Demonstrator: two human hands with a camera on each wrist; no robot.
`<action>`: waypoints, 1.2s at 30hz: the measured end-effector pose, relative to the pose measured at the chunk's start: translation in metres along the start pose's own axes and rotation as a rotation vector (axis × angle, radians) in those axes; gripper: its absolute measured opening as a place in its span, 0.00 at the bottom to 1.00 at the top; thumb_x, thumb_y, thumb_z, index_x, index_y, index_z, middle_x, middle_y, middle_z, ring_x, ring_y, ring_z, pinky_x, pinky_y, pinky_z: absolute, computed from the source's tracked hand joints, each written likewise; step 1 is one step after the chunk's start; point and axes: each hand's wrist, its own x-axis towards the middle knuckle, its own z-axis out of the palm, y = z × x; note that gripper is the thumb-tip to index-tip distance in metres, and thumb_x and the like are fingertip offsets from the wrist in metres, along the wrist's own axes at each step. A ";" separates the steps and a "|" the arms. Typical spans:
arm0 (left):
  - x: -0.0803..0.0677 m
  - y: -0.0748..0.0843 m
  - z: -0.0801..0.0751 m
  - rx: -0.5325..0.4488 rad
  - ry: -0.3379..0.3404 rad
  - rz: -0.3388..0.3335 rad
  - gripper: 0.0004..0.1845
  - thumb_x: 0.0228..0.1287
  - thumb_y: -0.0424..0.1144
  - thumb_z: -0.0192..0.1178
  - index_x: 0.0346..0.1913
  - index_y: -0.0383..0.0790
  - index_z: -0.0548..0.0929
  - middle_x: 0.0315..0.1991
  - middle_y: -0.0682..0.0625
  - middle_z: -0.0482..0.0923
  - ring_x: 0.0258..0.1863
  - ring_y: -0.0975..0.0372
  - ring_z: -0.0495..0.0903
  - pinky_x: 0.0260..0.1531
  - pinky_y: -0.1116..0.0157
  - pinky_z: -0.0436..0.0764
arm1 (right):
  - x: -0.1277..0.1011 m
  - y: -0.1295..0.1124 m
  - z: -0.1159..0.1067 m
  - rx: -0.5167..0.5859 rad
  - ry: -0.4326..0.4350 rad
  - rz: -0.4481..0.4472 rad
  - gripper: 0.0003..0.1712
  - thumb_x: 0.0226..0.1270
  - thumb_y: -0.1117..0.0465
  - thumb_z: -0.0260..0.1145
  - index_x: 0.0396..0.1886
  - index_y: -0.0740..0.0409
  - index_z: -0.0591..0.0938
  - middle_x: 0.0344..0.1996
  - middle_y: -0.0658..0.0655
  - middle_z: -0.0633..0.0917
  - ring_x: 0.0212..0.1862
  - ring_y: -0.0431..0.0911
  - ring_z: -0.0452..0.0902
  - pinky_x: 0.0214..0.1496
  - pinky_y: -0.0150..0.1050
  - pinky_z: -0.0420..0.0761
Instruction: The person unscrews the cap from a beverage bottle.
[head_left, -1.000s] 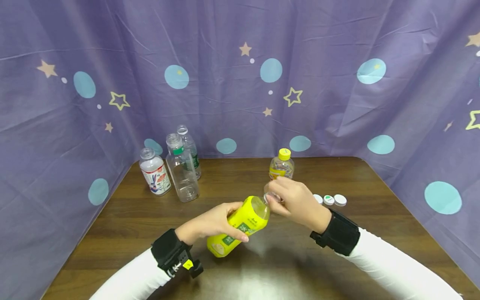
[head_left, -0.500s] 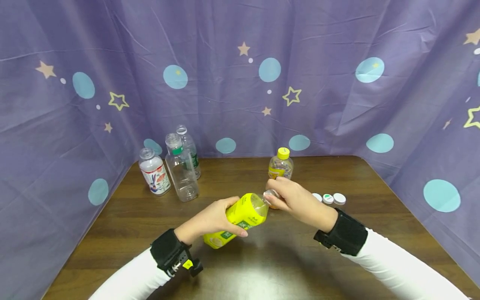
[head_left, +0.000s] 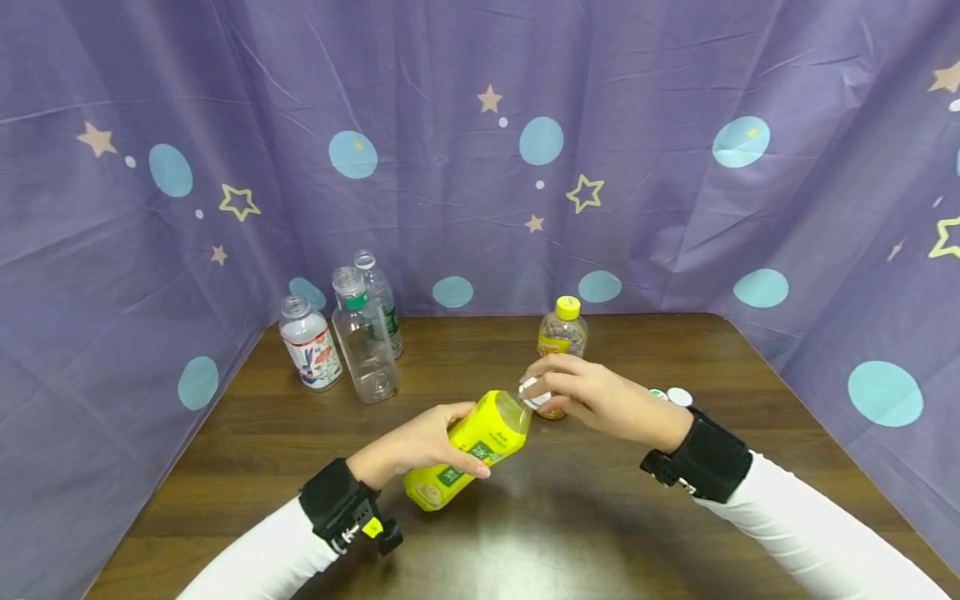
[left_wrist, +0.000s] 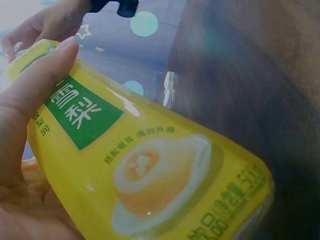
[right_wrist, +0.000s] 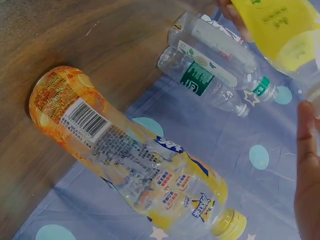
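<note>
My left hand (head_left: 423,440) grips a yellow-labelled bottle (head_left: 471,448) round its middle and holds it tilted, base toward me and mouth up to the right. In the left wrist view the thumb (left_wrist: 46,82) lies across the yellow bottle (left_wrist: 150,170). My right hand (head_left: 581,392) is at the bottle's mouth, and its fingers pinch a small white cap (head_left: 529,391) there. The right wrist view shows one finger (right_wrist: 307,170) and the yellow bottle (right_wrist: 280,25) at the top right.
Three clear uncapped bottles (head_left: 363,333) stand at the back left of the dark wooden table (head_left: 225,433). A yellow-capped orange bottle (head_left: 562,331) stands just behind my right hand. Loose white caps (head_left: 678,397) lie beside my right wrist. A purple curtain (head_left: 480,167) closes three sides.
My right wrist has slid right and lower, hiding one loose cap. The fingers have turned at the bottle's mouth, and the white cap now shows. The bottle's mouth has moved slightly left.
</note>
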 end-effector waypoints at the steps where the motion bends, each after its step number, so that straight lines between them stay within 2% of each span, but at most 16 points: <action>1: 0.000 0.000 0.000 0.013 0.010 0.002 0.30 0.48 0.45 0.75 0.56 0.49 0.75 0.42 0.53 0.83 0.40 0.59 0.82 0.41 0.60 0.80 | 0.001 -0.002 0.000 0.026 -0.004 0.041 0.20 0.57 0.68 0.71 0.48 0.50 0.80 0.51 0.49 0.79 0.51 0.40 0.75 0.48 0.26 0.77; 3: 0.000 0.001 0.001 0.046 0.037 0.008 0.30 0.48 0.46 0.75 0.55 0.49 0.75 0.42 0.54 0.82 0.40 0.60 0.82 0.41 0.60 0.80 | 0.002 -0.006 0.001 0.066 0.018 0.139 0.16 0.62 0.64 0.69 0.49 0.48 0.80 0.50 0.48 0.79 0.47 0.38 0.75 0.43 0.28 0.78; 5: 0.000 0.003 0.001 0.092 0.071 0.022 0.30 0.47 0.47 0.76 0.54 0.50 0.75 0.41 0.55 0.82 0.39 0.61 0.81 0.40 0.60 0.80 | 0.005 -0.011 0.003 0.085 0.066 0.274 0.12 0.67 0.59 0.65 0.49 0.49 0.78 0.48 0.47 0.79 0.42 0.37 0.76 0.38 0.30 0.79; 8: 0.000 0.007 0.001 0.155 0.113 0.043 0.30 0.45 0.49 0.76 0.52 0.52 0.75 0.39 0.57 0.82 0.38 0.63 0.81 0.40 0.61 0.79 | 0.010 -0.018 0.006 0.056 0.128 0.500 0.08 0.71 0.53 0.60 0.44 0.50 0.76 0.34 0.46 0.79 0.31 0.37 0.74 0.30 0.31 0.75; 10: 0.001 0.008 0.001 0.193 0.128 0.060 0.29 0.44 0.50 0.77 0.50 0.52 0.75 0.38 0.58 0.82 0.37 0.64 0.81 0.39 0.62 0.80 | 0.013 -0.021 0.007 0.032 0.130 0.622 0.12 0.71 0.49 0.60 0.36 0.51 0.74 0.23 0.45 0.75 0.23 0.36 0.69 0.24 0.31 0.71; 13: 0.001 0.010 0.002 0.231 0.137 0.063 0.28 0.44 0.51 0.77 0.48 0.52 0.76 0.37 0.59 0.81 0.35 0.64 0.81 0.38 0.63 0.80 | 0.014 -0.023 0.005 -0.007 0.080 0.717 0.19 0.69 0.45 0.60 0.26 0.51 0.70 0.15 0.44 0.64 0.18 0.36 0.61 0.20 0.31 0.63; 15: 0.000 0.010 0.002 0.249 0.140 0.056 0.28 0.43 0.51 0.77 0.47 0.52 0.75 0.36 0.59 0.81 0.35 0.65 0.80 0.37 0.63 0.79 | 0.015 -0.024 0.004 -0.009 0.049 0.726 0.20 0.68 0.45 0.61 0.24 0.51 0.69 0.14 0.43 0.64 0.18 0.36 0.60 0.21 0.30 0.63; 18: 0.000 0.009 0.002 0.269 0.146 0.047 0.28 0.43 0.51 0.77 0.46 0.52 0.75 0.35 0.59 0.81 0.34 0.65 0.80 0.37 0.63 0.79 | 0.015 -0.026 0.001 0.022 0.009 0.703 0.18 0.67 0.47 0.63 0.27 0.52 0.70 0.16 0.43 0.66 0.20 0.35 0.62 0.23 0.30 0.65; 23: -0.002 0.007 0.001 0.281 0.155 0.045 0.28 0.43 0.52 0.77 0.45 0.51 0.75 0.35 0.59 0.80 0.34 0.65 0.79 0.36 0.63 0.79 | 0.014 -0.026 -0.005 0.163 -0.051 0.660 0.13 0.64 0.52 0.66 0.36 0.53 0.73 0.21 0.46 0.75 0.19 0.36 0.68 0.20 0.32 0.74; 28: -0.003 0.007 0.000 0.270 0.155 0.048 0.27 0.43 0.52 0.77 0.45 0.52 0.75 0.35 0.58 0.81 0.34 0.65 0.80 0.37 0.63 0.79 | 0.012 -0.025 -0.009 0.328 -0.029 0.576 0.15 0.55 0.66 0.72 0.40 0.57 0.76 0.33 0.55 0.85 0.24 0.42 0.79 0.24 0.36 0.81; 30: -0.003 0.007 -0.001 0.259 0.153 0.050 0.27 0.43 0.52 0.77 0.45 0.52 0.75 0.35 0.58 0.81 0.34 0.64 0.80 0.37 0.62 0.79 | 0.012 -0.024 -0.009 0.371 -0.001 0.557 0.16 0.52 0.69 0.73 0.39 0.58 0.77 0.33 0.56 0.85 0.25 0.43 0.79 0.26 0.36 0.82; 33: -0.003 0.006 -0.001 0.252 0.147 0.054 0.27 0.44 0.51 0.77 0.45 0.52 0.75 0.35 0.58 0.81 0.34 0.64 0.80 0.37 0.63 0.79 | 0.014 -0.025 -0.007 0.378 0.042 0.594 0.11 0.55 0.64 0.73 0.36 0.56 0.79 0.33 0.53 0.85 0.24 0.42 0.78 0.24 0.37 0.81; 36: -0.002 0.007 0.000 0.252 0.146 0.058 0.27 0.44 0.51 0.76 0.46 0.51 0.75 0.35 0.58 0.81 0.34 0.64 0.80 0.36 0.63 0.79 | 0.017 -0.027 -0.006 0.361 0.076 0.686 0.08 0.61 0.57 0.70 0.35 0.52 0.79 0.33 0.53 0.84 0.21 0.42 0.77 0.20 0.39 0.80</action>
